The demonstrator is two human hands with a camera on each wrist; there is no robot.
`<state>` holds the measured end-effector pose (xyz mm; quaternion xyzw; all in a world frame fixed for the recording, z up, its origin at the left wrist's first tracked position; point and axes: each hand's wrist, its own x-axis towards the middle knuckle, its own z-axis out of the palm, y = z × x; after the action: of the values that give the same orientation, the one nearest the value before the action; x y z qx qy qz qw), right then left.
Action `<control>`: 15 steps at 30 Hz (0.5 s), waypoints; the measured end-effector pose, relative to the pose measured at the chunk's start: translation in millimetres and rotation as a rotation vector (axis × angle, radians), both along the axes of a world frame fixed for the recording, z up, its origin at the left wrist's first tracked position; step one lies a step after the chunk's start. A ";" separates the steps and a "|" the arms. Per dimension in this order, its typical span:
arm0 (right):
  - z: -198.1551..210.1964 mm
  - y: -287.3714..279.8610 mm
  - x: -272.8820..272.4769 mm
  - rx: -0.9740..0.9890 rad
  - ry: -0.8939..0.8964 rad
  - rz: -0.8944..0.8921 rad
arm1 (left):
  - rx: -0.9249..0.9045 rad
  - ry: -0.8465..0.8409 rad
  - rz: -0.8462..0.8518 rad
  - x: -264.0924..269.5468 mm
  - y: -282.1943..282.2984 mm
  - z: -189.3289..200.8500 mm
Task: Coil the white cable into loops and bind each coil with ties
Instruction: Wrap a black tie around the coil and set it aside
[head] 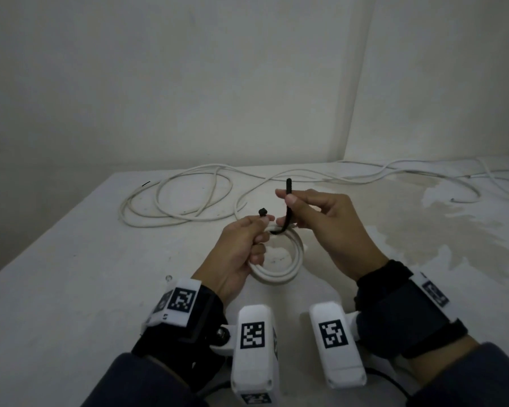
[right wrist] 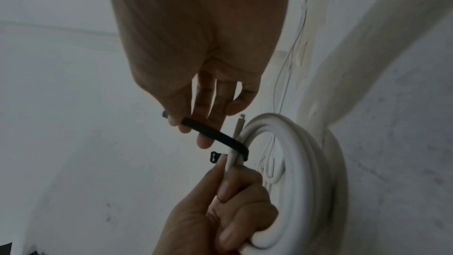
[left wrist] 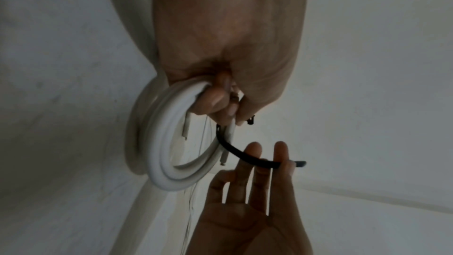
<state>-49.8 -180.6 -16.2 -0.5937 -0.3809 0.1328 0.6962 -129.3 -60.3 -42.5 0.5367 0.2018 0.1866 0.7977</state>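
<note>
- Left hand (head: 241, 245) grips the white coil (head: 288, 274) at its rim, just above the surface (head: 71, 289); thumb pins the black tie's (head: 287, 210) buckle end.
- Right hand (head: 332, 227) pinches the tie's free tail, pointing up — buckle lies just left of it, so right hand is nearer.
- Tie thin, flexible; cable smooth, round, springy.
- Farther back — loose cable (head: 174, 198) sprawled, uncoiled.

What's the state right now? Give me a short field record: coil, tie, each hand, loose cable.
coil: white coil held above the table
tie: black tie passed around the coil's strands, not yet fastened
left hand: left hand grips the coil and the tie's head end
right hand: right hand pinches the tie's tail
loose cable: loose cable lying uncoiled on the table behind
</note>
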 end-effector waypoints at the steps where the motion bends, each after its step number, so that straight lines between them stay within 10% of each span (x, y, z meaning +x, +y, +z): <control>1: 0.9 -1.0 -0.6 -0.033 -0.023 0.003 | 0.015 -0.005 0.000 -0.5 -0.3 -0.3; 15: -3.6 0.7 1.2 -0.223 -0.158 0.033 | 0.248 -0.028 -0.009 -4.3 -5.5 -0.3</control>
<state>-48.6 -179.9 -19.8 -0.6697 -0.4269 0.1385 0.5916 -133.7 -65.8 -42.8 0.6294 0.1637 0.2141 0.7288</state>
